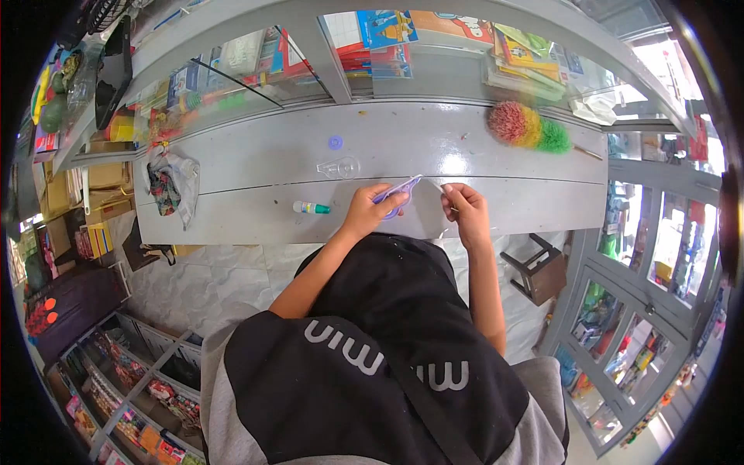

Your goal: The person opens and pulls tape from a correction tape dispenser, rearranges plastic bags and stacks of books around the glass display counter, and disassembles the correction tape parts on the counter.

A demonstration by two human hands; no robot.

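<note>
My left hand [370,209] is closed around a purple correction-tape dispenser [397,198], its tip pointing up and right. To the right of it, the fingers of my right hand [466,211] are pinched together; a thin pale strip seems to be at the fingertips, too small to make out. On the grey table, left of my hands, lies a small glue bottle [311,208] with a green cap. Farther back are a clear plastic shell [339,167] and a small purple ring-shaped part [335,142].
A multicoloured duster [529,128] lies at the table's back right. A plastic bag [177,186] sits at the left end. Behind the table [256,155] stands a glass case with books. A stool [538,270] is on the floor at right.
</note>
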